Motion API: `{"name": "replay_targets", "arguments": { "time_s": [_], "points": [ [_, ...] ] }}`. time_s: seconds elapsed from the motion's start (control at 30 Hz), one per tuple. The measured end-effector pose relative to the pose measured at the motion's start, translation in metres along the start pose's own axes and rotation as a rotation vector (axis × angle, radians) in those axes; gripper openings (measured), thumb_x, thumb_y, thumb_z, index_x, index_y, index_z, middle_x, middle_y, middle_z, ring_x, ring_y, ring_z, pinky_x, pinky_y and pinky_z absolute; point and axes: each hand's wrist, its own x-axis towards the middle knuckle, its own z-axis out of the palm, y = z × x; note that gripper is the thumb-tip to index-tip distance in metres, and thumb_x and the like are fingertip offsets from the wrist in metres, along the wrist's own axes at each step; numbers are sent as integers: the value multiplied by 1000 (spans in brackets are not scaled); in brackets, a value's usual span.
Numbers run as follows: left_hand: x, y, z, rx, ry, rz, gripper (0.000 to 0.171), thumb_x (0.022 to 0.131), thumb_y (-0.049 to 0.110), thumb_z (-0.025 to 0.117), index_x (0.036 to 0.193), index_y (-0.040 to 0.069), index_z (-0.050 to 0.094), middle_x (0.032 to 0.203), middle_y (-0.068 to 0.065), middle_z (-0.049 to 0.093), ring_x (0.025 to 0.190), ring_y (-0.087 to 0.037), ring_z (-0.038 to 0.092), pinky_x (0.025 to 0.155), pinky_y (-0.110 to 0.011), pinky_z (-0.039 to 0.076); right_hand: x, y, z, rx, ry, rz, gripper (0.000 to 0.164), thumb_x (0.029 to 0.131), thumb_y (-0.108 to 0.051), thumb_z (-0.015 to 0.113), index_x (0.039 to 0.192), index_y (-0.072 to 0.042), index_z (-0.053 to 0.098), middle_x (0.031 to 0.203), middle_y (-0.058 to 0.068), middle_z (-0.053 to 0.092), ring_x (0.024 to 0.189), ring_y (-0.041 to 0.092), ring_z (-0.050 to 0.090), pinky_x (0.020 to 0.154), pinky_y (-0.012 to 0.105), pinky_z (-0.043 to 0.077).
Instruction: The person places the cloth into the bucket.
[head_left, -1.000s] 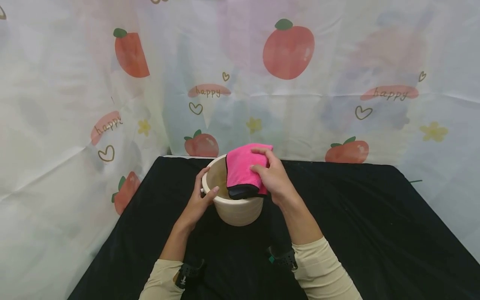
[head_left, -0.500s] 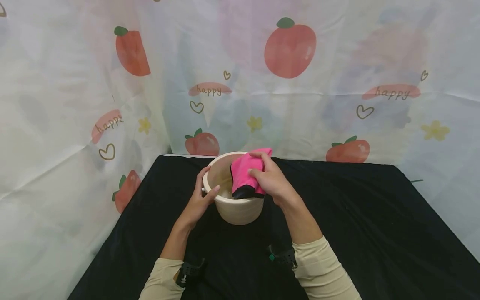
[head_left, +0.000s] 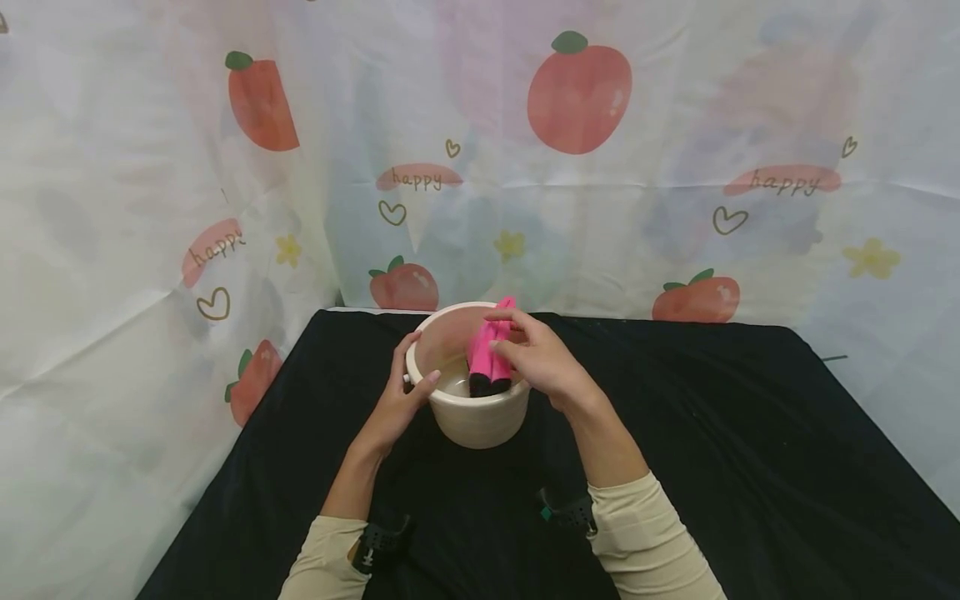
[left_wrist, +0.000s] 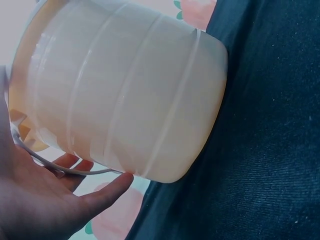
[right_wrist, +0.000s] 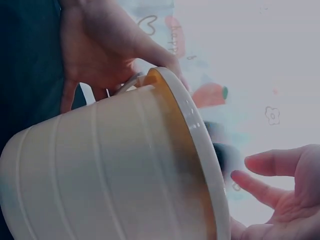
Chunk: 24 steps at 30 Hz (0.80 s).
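A cream ribbed bucket [head_left: 480, 425] stands upright on the black-covered table. My left hand [head_left: 400, 404] holds its left side, thumb and fingers spread around the rim; the left wrist view shows the bucket's thin handle [left_wrist: 82, 172] by those fingers. Above the bucket's right half is my right hand [head_left: 543, 358], loose, with thumb and fingers apart. Beside those fingertips a folded pink cloth [head_left: 480, 354] with black edging stands inside the bucket's mouth. In the right wrist view, the right hand [right_wrist: 285, 195] has nothing pinched between its fingertips; the cloth's dark edging [right_wrist: 227, 155] is blurred behind the rim.
A black cloth [head_left: 712, 467] covers the table. Behind and to the left hangs a pale curtain [head_left: 480, 100] printed with red fruit, hearts and flowers. Dark wrist straps [head_left: 378, 546] sit on both forearms.
The pink cloth has moved left and lower into the bucket and looks narrower. My right hand has shifted slightly left, its fingers loosening from the cloth. The left hand stays on the bucket.
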Motion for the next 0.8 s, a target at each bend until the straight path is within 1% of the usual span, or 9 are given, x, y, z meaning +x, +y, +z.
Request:
{"name": "replay_targets", "arguments": {
  "time_s": [0.13, 0.23, 0.37, 0.57, 0.63, 0.73, 0.8],
  "points": [
    [-5, 12, 2, 6, -15, 11, 72, 93, 31, 58, 150, 28, 14, 150, -9, 15, 129, -34, 29, 95, -46, 39, -3, 1, -3, 41, -25, -12, 36, 96, -19, 55, 132, -16, 50, 137, 12, 39, 105, 29, 60, 85, 39, 49],
    [-7, 15, 3, 1, -19, 17, 71, 93, 31, 58, 150, 28, 14, 150, -9, 15, 130, -34, 28, 97, -47, 38, -4, 2, -5, 48, -36, -21, 38, 96, -20, 55, 133, -12, 49, 135, 11, 41, 103, 26, 61, 86, 39, 49],
    [-6, 14, 5, -12, -21, 17, 71, 93, 31, 58, 149, 28, 15, 150, -10, 15, 130, -34, 28, 97, -47, 38, -7, 4, -8, 62, -46, -18, 38, 96, -21, 56, 132, -11, 49, 131, 12, 46, 102, 25, 61, 87, 41, 48],
    [-6, 12, 5, -6, -35, 33, 71, 94, 29, 57, 149, 27, 13, 150, -11, 14, 130, -34, 28, 98, -49, 36, -11, 6, -13, 72, -51, -37, 34, 97, -20, 55, 128, -8, 50, 125, 16, 50, 104, 31, 60, 85, 38, 49],
    [-6, 12, 5, 0, -37, 40, 70, 94, 29, 56, 149, 27, 13, 150, -11, 14, 130, -34, 28, 97, -49, 36, -12, 7, -15, 75, -44, -49, 31, 97, -20, 55, 125, -8, 52, 124, 17, 51, 102, 31, 61, 84, 37, 50],
    [-6, 13, 5, 13, -17, 37, 70, 94, 31, 57, 149, 27, 15, 150, -9, 17, 130, -34, 29, 97, -49, 36, -14, 8, -20, 80, -23, -71, 27, 97, -18, 55, 121, -6, 55, 121, 19, 53, 100, 31, 61, 82, 36, 51],
    [-7, 13, 5, 20, -5, 37, 70, 93, 31, 58, 149, 27, 16, 150, -8, 17, 130, -33, 28, 97, -49, 35, -15, 9, -23, 74, 5, -78, 25, 97, -17, 55, 119, -5, 57, 117, 18, 56, 100, 29, 61, 82, 35, 51]
  ]
}}
